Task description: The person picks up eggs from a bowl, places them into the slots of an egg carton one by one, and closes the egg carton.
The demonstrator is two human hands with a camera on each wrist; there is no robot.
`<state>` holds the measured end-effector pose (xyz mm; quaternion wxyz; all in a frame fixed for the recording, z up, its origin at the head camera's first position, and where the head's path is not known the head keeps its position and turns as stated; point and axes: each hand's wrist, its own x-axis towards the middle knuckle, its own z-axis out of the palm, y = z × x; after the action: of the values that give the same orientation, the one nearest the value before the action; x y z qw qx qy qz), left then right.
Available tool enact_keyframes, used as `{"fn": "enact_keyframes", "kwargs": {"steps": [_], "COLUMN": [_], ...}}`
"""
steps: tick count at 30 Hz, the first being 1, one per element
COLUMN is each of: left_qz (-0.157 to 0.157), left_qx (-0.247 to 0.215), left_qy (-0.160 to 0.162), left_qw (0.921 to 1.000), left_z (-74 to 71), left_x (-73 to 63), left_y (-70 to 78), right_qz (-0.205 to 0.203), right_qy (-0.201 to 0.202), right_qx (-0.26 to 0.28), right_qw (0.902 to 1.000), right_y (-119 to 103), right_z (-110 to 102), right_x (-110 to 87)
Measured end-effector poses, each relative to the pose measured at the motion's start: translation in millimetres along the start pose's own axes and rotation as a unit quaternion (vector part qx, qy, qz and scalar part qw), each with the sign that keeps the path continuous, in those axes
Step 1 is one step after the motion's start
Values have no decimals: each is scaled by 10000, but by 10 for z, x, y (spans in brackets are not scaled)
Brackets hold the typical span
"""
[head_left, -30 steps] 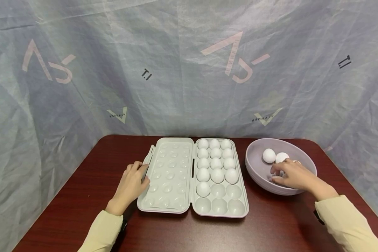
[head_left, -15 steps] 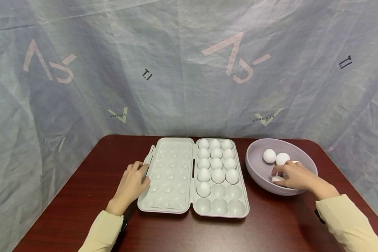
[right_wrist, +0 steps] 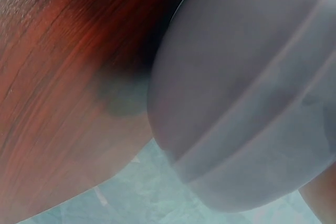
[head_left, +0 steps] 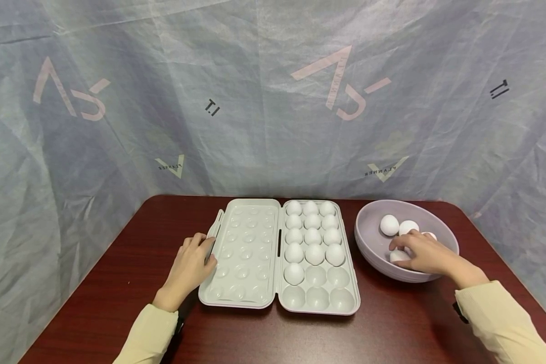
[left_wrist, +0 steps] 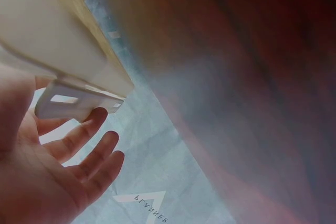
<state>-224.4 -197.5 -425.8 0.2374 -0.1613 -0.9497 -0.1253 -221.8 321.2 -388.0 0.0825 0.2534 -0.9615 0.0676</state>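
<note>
An egg box lies open on the table. Its lid (head_left: 243, 247) is to the left, and its base (head_left: 317, 298) to the right carries rows of white eggs (head_left: 314, 254), with several bare cups near me. My left hand (head_left: 192, 265) holds the lid's left edge at the latch flap (left_wrist: 79, 103), its other fingers loosely bent in the left wrist view. Inside the mauve bowl (head_left: 373, 247), my right hand (head_left: 425, 253) grips a white egg (head_left: 399, 256) between thumb and fingers. In the right wrist view the bowl's outer wall (right_wrist: 236, 87) hides this hand's fingers.
More white eggs (head_left: 389, 225) lie in the bowl beyond my right hand. The dark red table (head_left: 250, 333) runs back to a hanging grey cloth (head_left: 273, 101) that also covers both sides.
The egg under my right hand has come into sight between thumb and fingers and shifted slightly up and left. My left hand and the egg box stay put.
</note>
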Motion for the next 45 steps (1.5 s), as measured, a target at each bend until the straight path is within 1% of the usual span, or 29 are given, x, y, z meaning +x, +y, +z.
{"fn": "enact_keyframes", "kwargs": {"steps": [6,9,16,20,26,30,37,45], "left_qz": [-1,-5,-13,-9,0,8,35,55], "left_qx": [5,-1,-37,-25,-35,-35,-21,-42], "left_qy": [-12,-14,-19,-26,-22,-19,-37,-3], "left_qw": [10000,10000,10000,10000,10000,10000,10000,10000], "left_z": [0,-2,9,15,12,8,8,-5], "left_x": [-2,-4,-1,2,4,3,4,4], "left_y": [0,1,-1,-5,-5,-5,-4,5], "right_qz": [-222,-247,38,35,-179,-364,-520,-856], "right_qy": [299,411,543,846,1507,1854,2243,2582], "right_qx": [13,3,165,275,417,560,737,769], "right_qw": [9993,9988,9984,9960,9875,9804,9703,9592], "right_y": [6,7,24,28,36,40,-12,-172], "right_z": [37,50,52,70,104,105,58,-64], "right_x": [19,23,29,42,92,137,215,303]}}
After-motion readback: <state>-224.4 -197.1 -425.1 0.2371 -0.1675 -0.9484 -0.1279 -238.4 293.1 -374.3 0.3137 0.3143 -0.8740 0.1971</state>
